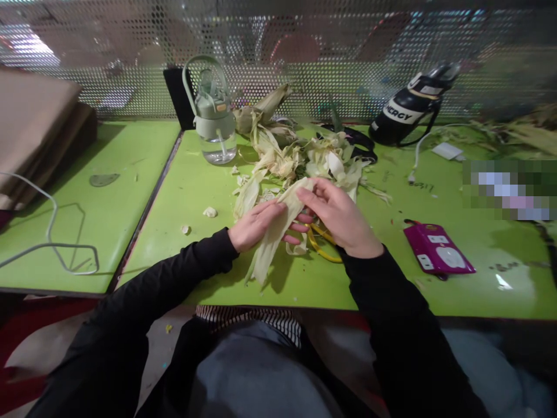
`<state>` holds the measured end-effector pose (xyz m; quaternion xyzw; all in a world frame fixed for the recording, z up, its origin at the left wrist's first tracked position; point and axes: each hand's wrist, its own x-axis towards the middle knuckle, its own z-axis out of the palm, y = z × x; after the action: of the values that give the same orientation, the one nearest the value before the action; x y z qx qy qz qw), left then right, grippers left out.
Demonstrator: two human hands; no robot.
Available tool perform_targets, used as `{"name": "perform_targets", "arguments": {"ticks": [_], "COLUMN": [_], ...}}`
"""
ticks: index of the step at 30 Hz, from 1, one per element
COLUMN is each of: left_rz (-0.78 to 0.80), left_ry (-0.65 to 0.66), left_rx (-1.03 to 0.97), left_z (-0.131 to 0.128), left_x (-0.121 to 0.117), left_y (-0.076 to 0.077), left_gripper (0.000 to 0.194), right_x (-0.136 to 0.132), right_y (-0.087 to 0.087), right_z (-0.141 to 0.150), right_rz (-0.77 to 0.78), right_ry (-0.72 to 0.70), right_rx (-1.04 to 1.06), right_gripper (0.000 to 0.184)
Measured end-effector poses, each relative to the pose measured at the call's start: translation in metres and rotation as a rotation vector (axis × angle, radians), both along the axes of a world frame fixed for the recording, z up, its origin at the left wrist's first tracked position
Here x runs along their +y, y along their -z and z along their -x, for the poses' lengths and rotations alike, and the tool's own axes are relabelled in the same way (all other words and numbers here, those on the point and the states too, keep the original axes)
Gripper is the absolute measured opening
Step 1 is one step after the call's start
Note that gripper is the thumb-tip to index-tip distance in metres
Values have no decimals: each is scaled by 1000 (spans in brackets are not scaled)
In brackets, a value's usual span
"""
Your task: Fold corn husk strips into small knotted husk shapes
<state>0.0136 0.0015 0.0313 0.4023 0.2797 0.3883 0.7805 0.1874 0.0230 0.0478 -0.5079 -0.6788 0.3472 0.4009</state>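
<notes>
A long pale corn husk (pixel 274 239) stretches between my two hands, its loose lower end hanging toward the table's front edge. My left hand (pixel 263 223) is closed on it, thumb on top and fingers underneath. At the upper end my right hand (pixel 337 212) pinches the husk between thumb and fingers. Just beyond them lies a heap of corn husks (pixel 282 159), crumpled and spread out. Yellow-handled scissors (pixel 324 247) lie under my right wrist, partly hidden; their blades do not show.
A clear water bottle (pixel 215 130) stands behind the heap, and a black bottle (pixel 407 110) leans against the perforated screen (pixel 143 75). At right lie a purple power strip (pixel 439 249) and a white charger (pixel 448 151). Brown paper stacks (pixel 35 128) and a cable (pixel 52 217) occupy the left.
</notes>
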Motion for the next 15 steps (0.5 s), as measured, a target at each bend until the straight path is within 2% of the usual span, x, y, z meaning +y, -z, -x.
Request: {"name": "perform_targets", "arguments": {"ticks": [2, 7, 10, 13, 15], "left_rz": [16, 83, 96, 66, -10], "left_ry": [28, 154, 275, 410, 407], "left_rx": [-17, 58, 230, 451, 560], "left_z": [1, 2, 12, 35, 51], "left_x": [2, 5, 11, 25, 35], "left_y": [2, 5, 0, -10, -17], "left_gripper": [31, 21, 25, 21, 18], "right_x": [0, 3, 11, 19, 20], "right_y": [0, 1, -1, -8, -14], "right_z": [2, -1, -14, -33, -41], "right_rz": [1, -259, -316, -437, -492], "right_ry": [-24, 257, 312, 446, 533], "right_rx": [82, 88, 134, 251, 323], "right_gripper": [22, 17, 19, 18, 17]}}
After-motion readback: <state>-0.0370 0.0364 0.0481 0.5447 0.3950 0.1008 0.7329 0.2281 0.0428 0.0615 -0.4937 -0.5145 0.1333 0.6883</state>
